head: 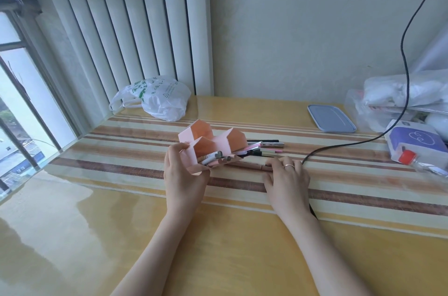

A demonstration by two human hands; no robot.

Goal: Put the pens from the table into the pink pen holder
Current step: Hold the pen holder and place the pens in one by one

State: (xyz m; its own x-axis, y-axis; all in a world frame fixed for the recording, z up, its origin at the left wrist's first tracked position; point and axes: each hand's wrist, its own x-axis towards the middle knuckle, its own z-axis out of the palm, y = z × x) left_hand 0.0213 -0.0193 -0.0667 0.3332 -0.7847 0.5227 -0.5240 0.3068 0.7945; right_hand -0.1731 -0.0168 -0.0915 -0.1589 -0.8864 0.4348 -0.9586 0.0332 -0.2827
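The pink pen holder (206, 143), with several house-shaped compartments, lies tipped on the striped table mat (339, 189). My left hand (184, 174) grips its near left corner. Several pens (215, 158) stick out of its open near compartment. A loose heap of pens (264, 146) lies on the mat just right of the holder. My right hand (287, 175) rests on the mat with fingertips touching a long pinkish-brown pen (249, 163) at the front of the heap; a ring is on one finger.
A white plastic bag (160, 99) sits at the back left. A blue-grey lid (331, 117), clear bags (400, 99) and a purple tissue pack (414, 141) crowd the right. A black cable (339, 148) crosses the mat behind my right hand. A window edges the table's left side.
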